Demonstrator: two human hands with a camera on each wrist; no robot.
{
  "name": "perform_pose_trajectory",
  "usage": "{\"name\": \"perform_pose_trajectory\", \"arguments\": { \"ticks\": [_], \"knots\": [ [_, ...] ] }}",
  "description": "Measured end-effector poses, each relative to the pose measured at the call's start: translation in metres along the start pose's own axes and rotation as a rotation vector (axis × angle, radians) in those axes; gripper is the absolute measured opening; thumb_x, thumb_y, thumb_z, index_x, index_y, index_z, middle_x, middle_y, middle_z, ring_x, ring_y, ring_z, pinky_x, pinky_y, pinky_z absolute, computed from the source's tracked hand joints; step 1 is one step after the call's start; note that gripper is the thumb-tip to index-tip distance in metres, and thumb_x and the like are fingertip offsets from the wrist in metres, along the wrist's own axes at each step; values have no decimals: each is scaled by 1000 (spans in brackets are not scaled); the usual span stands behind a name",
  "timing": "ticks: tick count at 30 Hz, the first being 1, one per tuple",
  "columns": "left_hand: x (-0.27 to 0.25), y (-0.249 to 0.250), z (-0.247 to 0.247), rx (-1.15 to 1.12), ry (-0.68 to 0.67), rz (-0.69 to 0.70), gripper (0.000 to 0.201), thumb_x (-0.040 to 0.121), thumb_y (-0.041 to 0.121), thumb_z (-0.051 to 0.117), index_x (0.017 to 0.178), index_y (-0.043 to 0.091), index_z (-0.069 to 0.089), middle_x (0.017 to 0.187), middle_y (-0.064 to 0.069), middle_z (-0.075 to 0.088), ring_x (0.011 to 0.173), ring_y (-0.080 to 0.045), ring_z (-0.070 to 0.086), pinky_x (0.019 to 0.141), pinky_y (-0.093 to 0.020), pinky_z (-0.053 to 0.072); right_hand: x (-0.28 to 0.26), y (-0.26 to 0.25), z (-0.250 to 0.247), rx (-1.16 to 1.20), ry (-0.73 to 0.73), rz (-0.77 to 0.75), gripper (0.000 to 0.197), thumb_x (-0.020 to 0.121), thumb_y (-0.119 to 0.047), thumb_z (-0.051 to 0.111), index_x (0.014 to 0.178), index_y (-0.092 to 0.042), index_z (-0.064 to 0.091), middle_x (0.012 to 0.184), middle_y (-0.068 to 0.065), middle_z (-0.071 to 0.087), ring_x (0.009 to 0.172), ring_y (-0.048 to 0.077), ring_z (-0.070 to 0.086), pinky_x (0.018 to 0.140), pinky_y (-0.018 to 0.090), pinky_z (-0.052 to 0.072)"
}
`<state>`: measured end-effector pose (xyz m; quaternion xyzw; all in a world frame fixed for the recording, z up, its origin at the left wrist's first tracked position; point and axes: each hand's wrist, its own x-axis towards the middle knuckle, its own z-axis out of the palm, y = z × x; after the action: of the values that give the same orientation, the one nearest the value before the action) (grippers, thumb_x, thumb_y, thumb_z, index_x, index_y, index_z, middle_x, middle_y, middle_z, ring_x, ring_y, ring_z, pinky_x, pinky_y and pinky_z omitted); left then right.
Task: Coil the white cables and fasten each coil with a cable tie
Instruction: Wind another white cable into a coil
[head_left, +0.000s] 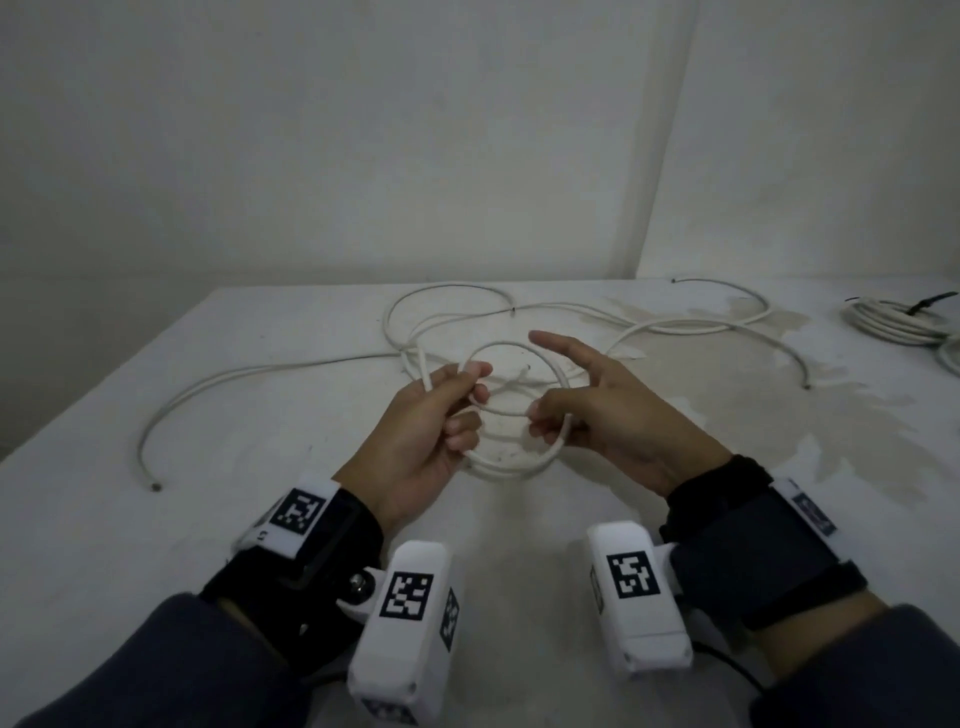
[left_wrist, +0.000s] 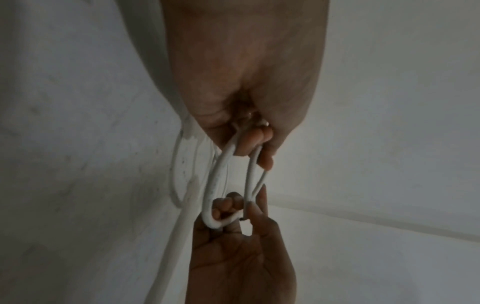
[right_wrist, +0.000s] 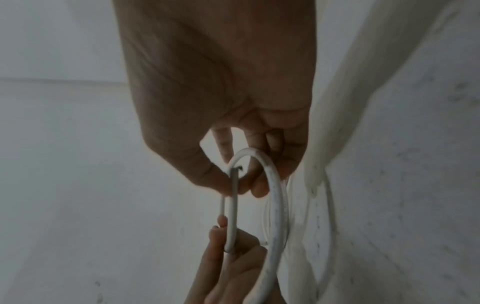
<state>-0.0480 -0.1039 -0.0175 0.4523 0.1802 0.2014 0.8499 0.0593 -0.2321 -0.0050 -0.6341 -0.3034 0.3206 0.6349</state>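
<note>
A small coil of white cable (head_left: 506, 468) is held just above the table (head_left: 519, 530) between both hands. My left hand (head_left: 467, 405) grips the coil's left side with its fingers curled round the strands (left_wrist: 221, 170). On the coil's right side my right hand (head_left: 540, 421) pinches a strand between thumb and curled fingers, with the index finger stretched out over the coil. In the right wrist view the pinched strand (right_wrist: 232, 216) ends in a dark cut tip at the thumb. More white cable (head_left: 447, 306) trails loose behind the coil.
A loose cable (head_left: 249, 371) runs left to a cut end near the table's left edge. Another cable (head_left: 727, 325) curves right across a stained patch. A finished coil (head_left: 888, 325) with a black tie (head_left: 930, 301) lies at far right. A wall stands close behind.
</note>
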Motion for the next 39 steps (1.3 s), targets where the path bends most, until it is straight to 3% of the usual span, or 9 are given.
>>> {"name": "perform_pose_trajectory", "arguments": {
  "ticks": [4, 7, 9, 12, 16, 22, 26, 34, 39],
  "knots": [
    [1, -2, 2, -35, -35, -39, 13, 95, 2, 49, 94, -4, 60, 79, -7, 72, 48, -4, 49, 47, -11, 47, 4, 0, -4, 176, 175, -45, 54, 87, 6, 52, 134, -19, 41, 76, 11, 58, 64, 18, 55, 63, 29, 48],
    [-2, -1, 3, -67, -140, -78, 22, 94, -1, 48, 115, -4, 54, 79, -6, 72, 59, -7, 57, 58, -14, 54, 4, -2, -3, 371, 207, -59, 53, 90, 6, 50, 131, -23, 33, 79, 10, 56, 67, 18, 55, 65, 30, 49],
    [-4, -2, 3, -33, -189, -107, 14, 91, -4, 50, 102, 3, 56, 85, -8, 72, 67, -12, 60, 64, -19, 56, 4, -4, -3, 529, 223, -84, 54, 91, 8, 49, 130, -25, 32, 82, 11, 57, 69, 17, 58, 67, 31, 51],
    [-5, -5, 3, 35, -192, -117, 7, 83, -4, 59, 83, 3, 57, 84, -14, 67, 69, -16, 66, 65, -22, 58, 7, 1, -4, 728, 249, -98, 50, 90, 6, 55, 131, -16, 37, 85, 10, 61, 68, 14, 65, 69, 29, 55],
    [-6, -5, 3, 60, -194, -31, 12, 77, -2, 61, 89, -3, 59, 81, -12, 71, 73, -16, 71, 70, -23, 59, 7, 6, 4, 723, 143, -5, 11, 93, -17, 58, 97, -7, 61, 74, 3, 65, 63, 9, 65, 62, 21, 56],
    [-8, -6, 6, 105, -188, -3, 11, 86, -3, 58, 93, -2, 66, 102, -16, 72, 88, -17, 71, 74, -21, 58, 8, 6, 16, 816, 185, 73, 36, 102, -30, 39, 75, -10, 48, 49, 0, 40, 50, 14, 44, 56, 27, 51],
    [-4, -6, 8, 9, -40, 49, 8, 90, -2, 55, 98, -1, 54, 79, -15, 71, 69, -20, 72, 63, -27, 60, 11, 4, 13, 957, 265, 6, 35, 104, -27, 35, 74, -11, 43, 43, -4, 27, 36, 10, 30, 40, 19, 40],
    [-4, -9, 6, 77, -41, 129, 29, 96, 2, 50, 124, 1, 52, 86, -15, 72, 82, -24, 72, 73, -31, 60, 6, 2, 11, 598, 232, -37, 22, 100, -20, 45, 79, -17, 41, 46, -8, 23, 36, 5, 18, 30, 17, 18],
    [-4, -5, 8, 26, -109, 116, 32, 93, -1, 46, 124, -5, 55, 72, -11, 66, 57, -16, 59, 62, -28, 56, 1, -1, 13, 382, 196, -75, 29, 96, -17, 54, 69, -17, 45, 46, -7, 24, 37, 5, 18, 32, 14, 18]
  ]
}}
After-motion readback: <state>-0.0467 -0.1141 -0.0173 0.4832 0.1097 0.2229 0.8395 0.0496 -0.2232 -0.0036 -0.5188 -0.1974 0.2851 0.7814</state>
